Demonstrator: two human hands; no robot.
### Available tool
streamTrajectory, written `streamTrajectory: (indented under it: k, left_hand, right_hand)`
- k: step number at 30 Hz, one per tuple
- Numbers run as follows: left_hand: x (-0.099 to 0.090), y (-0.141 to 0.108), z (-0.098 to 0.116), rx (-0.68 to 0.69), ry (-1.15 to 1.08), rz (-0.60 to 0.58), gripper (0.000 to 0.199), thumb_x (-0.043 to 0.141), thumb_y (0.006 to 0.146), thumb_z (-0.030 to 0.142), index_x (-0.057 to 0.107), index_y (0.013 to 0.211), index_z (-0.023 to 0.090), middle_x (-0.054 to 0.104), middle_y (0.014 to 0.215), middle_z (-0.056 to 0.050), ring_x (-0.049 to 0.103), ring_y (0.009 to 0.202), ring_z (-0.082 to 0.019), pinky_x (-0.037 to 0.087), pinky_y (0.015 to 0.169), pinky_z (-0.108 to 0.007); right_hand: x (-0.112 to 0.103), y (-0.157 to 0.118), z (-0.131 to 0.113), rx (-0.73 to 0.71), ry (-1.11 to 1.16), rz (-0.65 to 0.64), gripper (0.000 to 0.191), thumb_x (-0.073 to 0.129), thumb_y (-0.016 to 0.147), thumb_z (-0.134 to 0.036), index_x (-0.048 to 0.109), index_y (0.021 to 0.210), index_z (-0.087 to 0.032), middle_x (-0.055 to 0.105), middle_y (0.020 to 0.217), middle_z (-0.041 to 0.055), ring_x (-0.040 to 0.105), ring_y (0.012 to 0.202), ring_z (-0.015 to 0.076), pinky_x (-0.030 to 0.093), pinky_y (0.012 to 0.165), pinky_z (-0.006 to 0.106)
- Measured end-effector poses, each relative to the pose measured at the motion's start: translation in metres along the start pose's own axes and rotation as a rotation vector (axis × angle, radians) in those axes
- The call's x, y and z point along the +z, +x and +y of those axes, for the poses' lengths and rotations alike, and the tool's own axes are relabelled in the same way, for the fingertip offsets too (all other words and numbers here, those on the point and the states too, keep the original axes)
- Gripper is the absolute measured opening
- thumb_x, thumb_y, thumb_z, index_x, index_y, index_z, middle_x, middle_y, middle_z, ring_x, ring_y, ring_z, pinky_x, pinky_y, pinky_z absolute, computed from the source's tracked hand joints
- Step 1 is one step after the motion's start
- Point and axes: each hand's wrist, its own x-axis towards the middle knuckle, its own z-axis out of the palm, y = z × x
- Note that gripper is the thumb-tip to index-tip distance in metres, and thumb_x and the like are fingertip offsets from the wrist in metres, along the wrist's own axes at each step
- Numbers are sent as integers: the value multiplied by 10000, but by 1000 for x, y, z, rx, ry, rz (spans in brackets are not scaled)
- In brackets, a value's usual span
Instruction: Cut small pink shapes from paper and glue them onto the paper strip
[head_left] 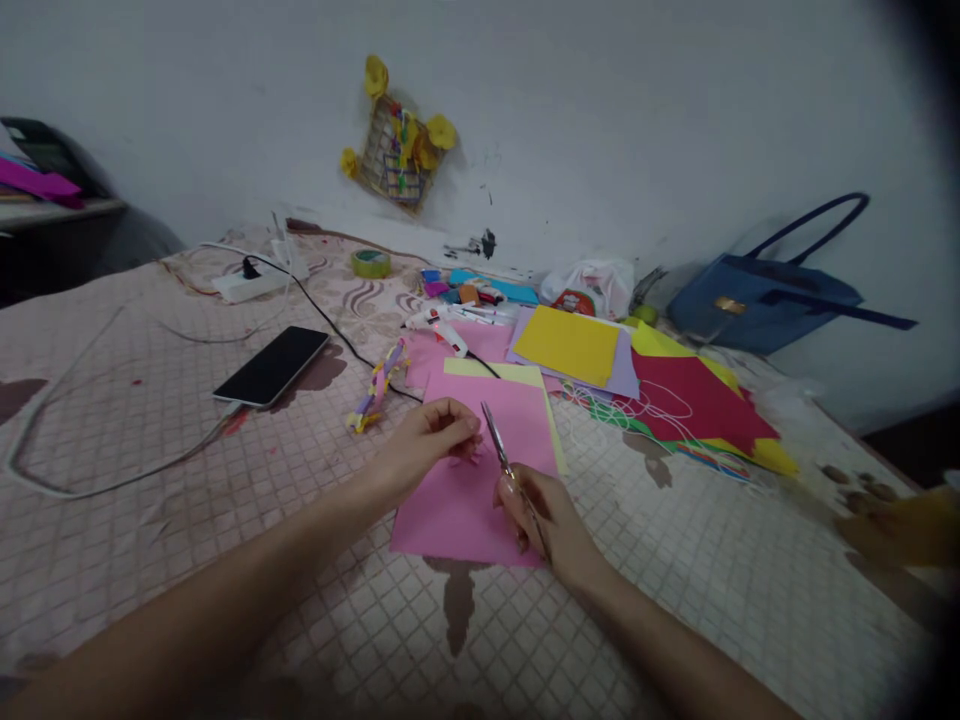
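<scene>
- Phone or tablet (271, 367), dark screen up, lying flat at left; white cable (75, 495) plugged into its near end.
- White power strip (241, 286), near the wall, black plug (250, 268) inserted.
- Wall hanging (394, 160), lattice form, yellow flowers at its corners.
- Blue handbag (765, 300), gold-toned clasp, leaning against the wall at right.
- White plastic bag (611, 283), red print.

Holds scissors (496, 440) in the right hand (536, 512), above the pink sheet (457, 520), curling the left hand (444, 430) over it. Shows a black-screened phone (271, 367) left of that sheet and, beyond the same sheet, a white glue gun (452, 341).
</scene>
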Motion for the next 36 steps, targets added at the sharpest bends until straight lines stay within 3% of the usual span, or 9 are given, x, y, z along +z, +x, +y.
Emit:
streamTrajectory:
  k: [8,36]
  left_hand:
    - [-1,0,-3,22,-7,-24,145,599,763,267,552,730,134,592,685,-6,552,613,-86,427,615,-226]
    - [4,-1,-13,43,-27,56,157,613,752,282,558,758,135,615,705,-31,577,664,-115,436,659,-256]
  right_hand:
    - [0,1,6,31,5,-7,323,429,854,-445,483,698,-168,341,514,-69,363,410,65,294,381,186]
    - [1,2,9,-6,-97,29,333,429,852,-445,468,673,-168,367,530,-58,357,408,63,276,379,183]
